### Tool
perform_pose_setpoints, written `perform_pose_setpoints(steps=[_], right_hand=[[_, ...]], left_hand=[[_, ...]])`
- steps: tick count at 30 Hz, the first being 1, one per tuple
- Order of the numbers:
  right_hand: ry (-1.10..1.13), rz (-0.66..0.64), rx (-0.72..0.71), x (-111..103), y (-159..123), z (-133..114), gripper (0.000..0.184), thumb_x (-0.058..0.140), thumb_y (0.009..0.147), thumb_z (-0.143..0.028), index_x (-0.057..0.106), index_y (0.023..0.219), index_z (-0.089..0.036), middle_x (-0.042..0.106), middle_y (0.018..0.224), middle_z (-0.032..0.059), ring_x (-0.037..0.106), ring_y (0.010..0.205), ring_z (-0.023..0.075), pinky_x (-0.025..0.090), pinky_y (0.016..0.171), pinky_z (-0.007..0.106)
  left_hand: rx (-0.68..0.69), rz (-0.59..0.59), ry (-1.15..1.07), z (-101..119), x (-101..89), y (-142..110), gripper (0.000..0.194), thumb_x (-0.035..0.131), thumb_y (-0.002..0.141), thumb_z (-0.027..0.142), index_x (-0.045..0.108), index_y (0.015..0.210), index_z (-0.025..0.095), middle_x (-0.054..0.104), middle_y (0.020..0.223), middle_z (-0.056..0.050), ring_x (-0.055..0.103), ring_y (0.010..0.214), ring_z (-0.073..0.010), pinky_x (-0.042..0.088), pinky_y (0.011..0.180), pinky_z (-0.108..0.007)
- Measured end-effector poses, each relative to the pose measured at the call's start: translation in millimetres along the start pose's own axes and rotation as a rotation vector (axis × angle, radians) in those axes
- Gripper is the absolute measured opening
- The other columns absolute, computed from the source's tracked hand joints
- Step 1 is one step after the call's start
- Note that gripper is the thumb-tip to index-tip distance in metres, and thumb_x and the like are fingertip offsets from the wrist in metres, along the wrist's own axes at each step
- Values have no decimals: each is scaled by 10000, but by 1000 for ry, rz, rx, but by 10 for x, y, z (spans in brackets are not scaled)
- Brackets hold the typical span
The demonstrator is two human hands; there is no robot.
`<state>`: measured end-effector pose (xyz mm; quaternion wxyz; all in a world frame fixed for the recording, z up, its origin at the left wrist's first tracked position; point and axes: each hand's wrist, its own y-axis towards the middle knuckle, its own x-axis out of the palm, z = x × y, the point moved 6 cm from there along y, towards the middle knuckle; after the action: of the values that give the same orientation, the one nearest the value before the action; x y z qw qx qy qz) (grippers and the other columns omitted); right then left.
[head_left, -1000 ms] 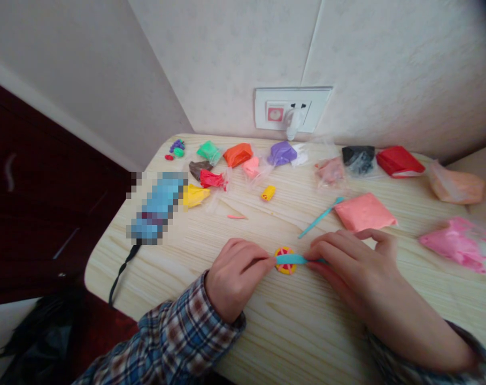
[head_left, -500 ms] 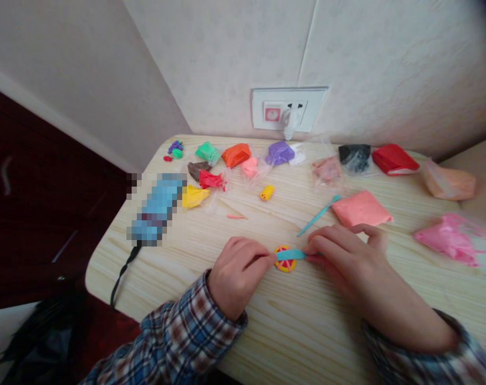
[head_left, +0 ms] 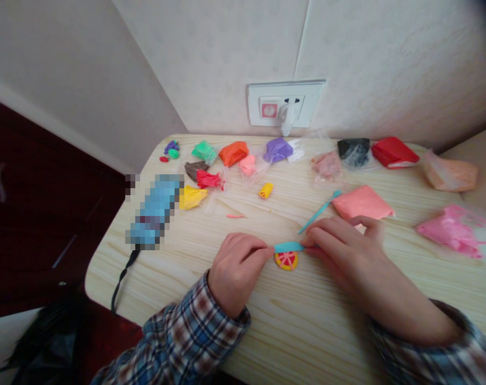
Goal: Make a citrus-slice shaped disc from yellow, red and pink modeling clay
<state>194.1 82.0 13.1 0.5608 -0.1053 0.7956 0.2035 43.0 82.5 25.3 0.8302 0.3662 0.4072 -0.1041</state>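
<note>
Between my hands runs a flat light-blue clay knife [head_left: 288, 247], held level by its two ends. The fingertips of my left hand [head_left: 239, 270] pinch its left end, and my right hand [head_left: 345, 262] grips the other end, which its fingers hide. Just under the blade lies a round clay slice [head_left: 286, 260] with a yellow rim, a red middle and pink spokes; the blade covers its far edge. Beyond my right hand a second thin blue tool [head_left: 318, 212] rests against a salmon clay pack [head_left: 363, 203].
Several bagged clays, such as orange [head_left: 233, 153], purple [head_left: 278, 149] and yellow [head_left: 192, 197], line the back. A small yellow clay roll [head_left: 265, 190] and a thin pink strip [head_left: 235, 216] lie mid-table. A blurred-out phone-like device [head_left: 156, 208] with a cable lies left.
The blue knife has moved from across the middle of the round clay slice to its far edge, uncovering the spokes. Both hands keep their hold on it.
</note>
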Motion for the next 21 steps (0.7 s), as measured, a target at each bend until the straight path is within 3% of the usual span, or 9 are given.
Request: perform_pose_setpoints(steps=[6, 10, 15, 21], right_hand=[[63, 74, 5, -83, -8, 12, 295, 313, 951, -317, 562, 842, -205, 611, 842, 18, 541, 784, 173, 255, 761, 353], [72, 39, 24, -19, -1, 26, 286, 319, 951, -320, 553, 835, -206, 606, 825, 12, 538, 778, 170, 251, 753, 347], [96, 13, 18, -5, -7, 35, 274, 318, 953, -294, 548, 832, -207, 611, 845, 15, 535, 791, 171, 249, 776, 352], [150, -36, 39, -8, -20, 44, 209, 368, 932, -233, 549, 830, -211, 625, 864, 13, 538, 807, 168, 250, 792, 348]], left_hand=[[-5, 29, -43, 0, -46, 16, 94, 591, 825, 117, 684, 814, 111, 671, 755, -64, 594, 734, -152, 519, 668, -287], [-34, -31, -25, -22, -4, 13, 115, 574, 842, 145, 683, 809, 129, 671, 748, -53, 598, 734, -152, 519, 670, -290], [21, 4, -65, 9, -44, 18, 88, 589, 827, 117, 675, 837, 129, 671, 768, -53, 601, 748, -150, 516, 681, -288], [35, -39, -67, 30, -32, 21, 74, 588, 827, 116, 660, 831, 136, 652, 751, -41, 586, 725, -144, 504, 676, -282]])
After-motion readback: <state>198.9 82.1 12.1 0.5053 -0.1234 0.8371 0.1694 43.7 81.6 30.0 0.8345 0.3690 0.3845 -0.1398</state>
